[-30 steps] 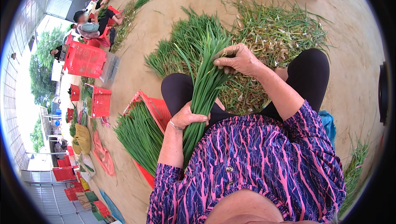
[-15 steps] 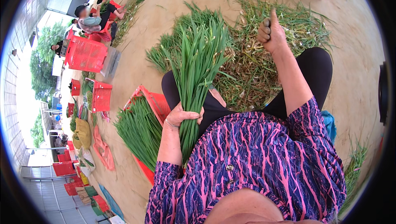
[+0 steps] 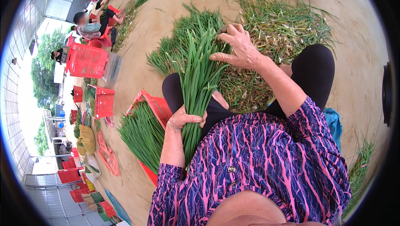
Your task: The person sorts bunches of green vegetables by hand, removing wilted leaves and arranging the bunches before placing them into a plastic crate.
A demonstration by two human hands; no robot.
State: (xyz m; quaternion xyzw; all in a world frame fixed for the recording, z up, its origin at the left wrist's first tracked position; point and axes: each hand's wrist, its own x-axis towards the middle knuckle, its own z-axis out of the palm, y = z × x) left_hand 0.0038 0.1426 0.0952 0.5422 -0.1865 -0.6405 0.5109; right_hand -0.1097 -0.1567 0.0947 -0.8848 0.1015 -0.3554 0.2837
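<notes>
Currently, the left hand (image 3: 182, 119) is clenched around the green bunch (image 3: 197, 82), right of the red crate (image 3: 160, 107), probably to leave the bunch's far ends accessible. The right hand (image 3: 242, 51) is released, fingers parted beside those ends; contact cannot be confirmed. The crate presumably sits at left for easy reach. No writing is legible.

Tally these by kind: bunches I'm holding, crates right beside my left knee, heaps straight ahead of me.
Long, narrow-leaved green bunch in left hand: 1
Red plastic crate of long green leaves: 1
Heaps, leafy green pile and mixed green-brown pile: 2
Total: 4
</notes>
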